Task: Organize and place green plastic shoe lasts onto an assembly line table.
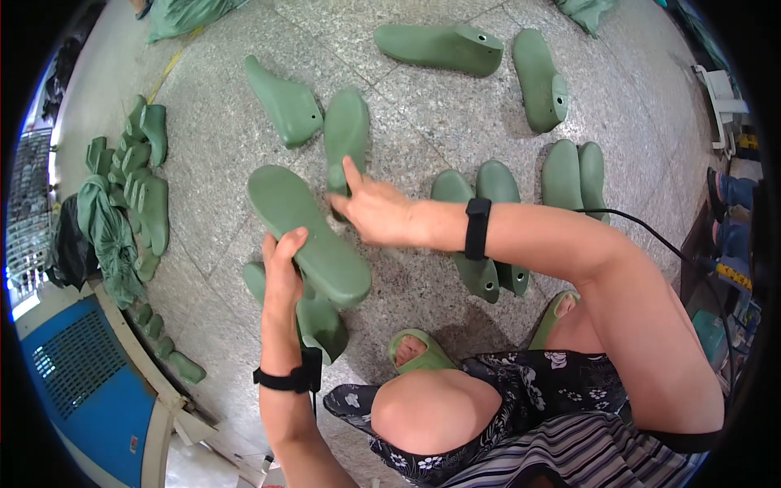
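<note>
My left hand (pixel 285 264) grips a green plastic shoe last (pixel 313 236), raised off the floor with its smooth sole face up and my thumb across its edge. My right hand (pixel 374 207) is over the heel end of a second green shoe last (pixel 346 122) on the floor. Its index finger and another digit are spread apart over that end, and the rest of the fingers are curled or hidden. Left of it lies another last (pixel 285 106) on its side. Below the raised last, a pair of lasts (pixel 321 325) is partly covered by my left hand.
More lasts lie at the top (pixel 439 47) and top right (pixel 539 81). Paired lasts (pixel 561 175) sit right, others (pixel 476 276) beneath my right forearm. Several lasts (pixel 150 203) cluster left beside a green sack (pixel 106 232). A blue slotted unit (pixel 89 382) stands lower left. A cable (pixel 651 228) trails right.
</note>
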`<state>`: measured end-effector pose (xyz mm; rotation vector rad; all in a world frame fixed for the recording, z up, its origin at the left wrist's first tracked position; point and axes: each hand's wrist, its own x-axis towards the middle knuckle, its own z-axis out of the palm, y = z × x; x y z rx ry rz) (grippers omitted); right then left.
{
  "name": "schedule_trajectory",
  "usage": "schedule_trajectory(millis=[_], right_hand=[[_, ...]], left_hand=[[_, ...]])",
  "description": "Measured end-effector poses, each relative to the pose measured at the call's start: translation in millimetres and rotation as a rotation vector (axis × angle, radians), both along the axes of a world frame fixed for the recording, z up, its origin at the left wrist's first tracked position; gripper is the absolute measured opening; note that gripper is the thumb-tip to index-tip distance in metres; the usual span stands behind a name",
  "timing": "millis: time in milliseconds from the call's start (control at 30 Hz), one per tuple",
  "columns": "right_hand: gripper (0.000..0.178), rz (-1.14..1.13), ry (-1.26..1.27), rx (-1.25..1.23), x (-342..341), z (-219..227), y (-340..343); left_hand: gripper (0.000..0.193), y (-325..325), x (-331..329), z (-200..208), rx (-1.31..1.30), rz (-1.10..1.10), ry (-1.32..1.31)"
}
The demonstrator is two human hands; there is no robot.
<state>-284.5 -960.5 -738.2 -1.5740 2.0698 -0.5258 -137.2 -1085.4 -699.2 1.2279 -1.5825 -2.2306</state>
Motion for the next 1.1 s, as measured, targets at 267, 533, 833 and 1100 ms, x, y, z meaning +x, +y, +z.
schedule_trajectory(millis=[267,533,833,1100], right_hand=[[0.033,-0.809,-0.391,-0.430,-156,-39,16],[0.040,-0.337,-0.189,-0.178,-72,-33,31],[0.069,-0.187,-0.218,0.139,-31,-9,29],[0.048,-0.145,-0.347,-0.003,-40,-10,21]], left_hand=[[0.086,68,-89,35,-1.055,-0.442,-0.359],[0.062,47,-111,-44,-1.384,-0.830,-0.787],[0.047,51,-37,-57,-1.471,-0.428,-0.457],[0.042,70,-18,-60,-1.458,-0.317,-0.461]])
